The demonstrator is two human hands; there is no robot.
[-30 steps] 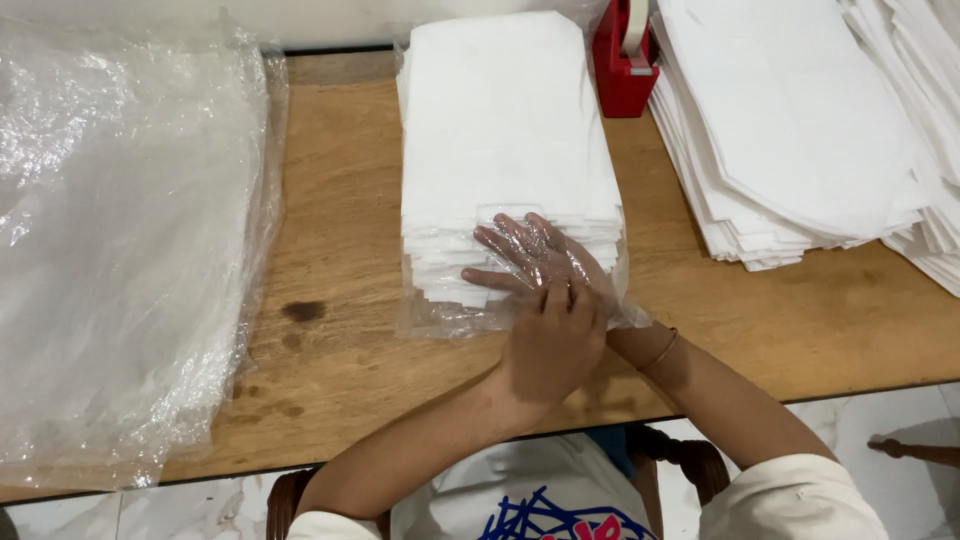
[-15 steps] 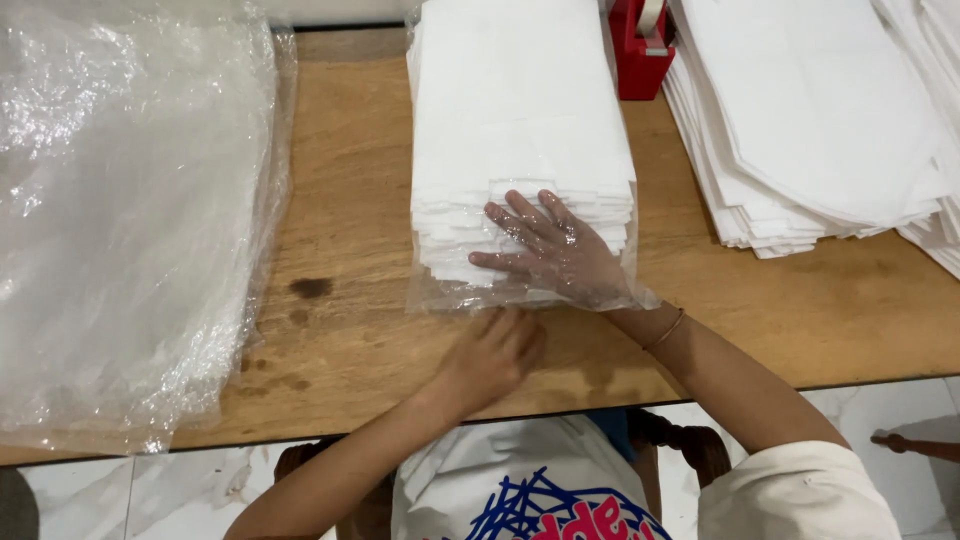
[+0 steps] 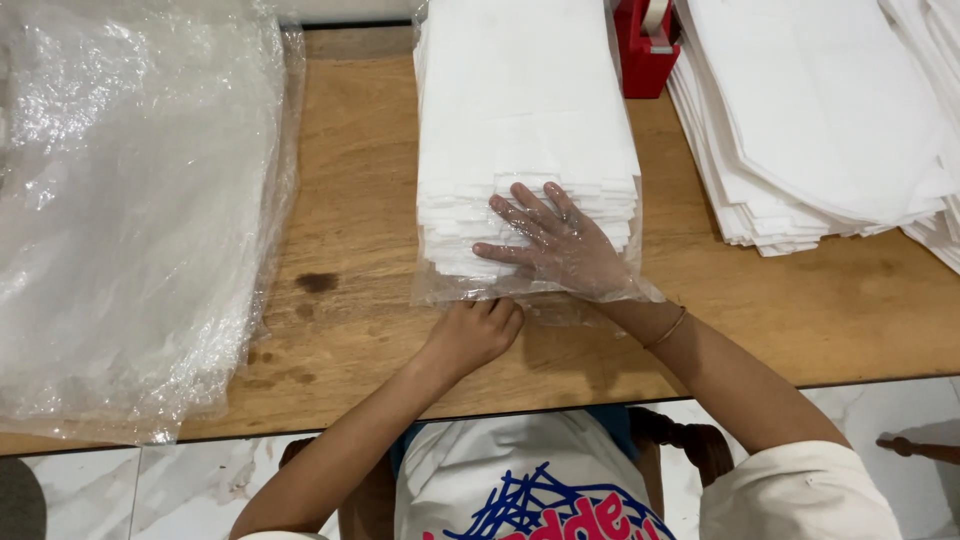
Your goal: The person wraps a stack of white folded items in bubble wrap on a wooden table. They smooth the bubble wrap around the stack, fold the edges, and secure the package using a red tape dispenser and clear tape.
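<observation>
Nearest the camera, the left hand is curled at the open mouth of the clear plastic bag, its grip closed on the lower lip of the film and pinning it to the wooden surface, which looks like the way to keep the mouth from sliding. Just above it the right hand is inside the bag, fingers spread flat and gripping nothing, palm pressing on the near end of the stack of white folded sheets; flat pressure like that would hold the layers square. The stack lies lengthwise down the middle of the surface, its near edges stepped and its far end cut off by the frame's top. Whether the film covers the whole stack is hard to tell, since it is nearly invisible over the white. To the left lies a big heap of crumpled clear plastic, cut off at the edge. Far right, more white stacks fan out, and a red tape dispenser stands between them and the bagged stack, only its lower part showing.
</observation>
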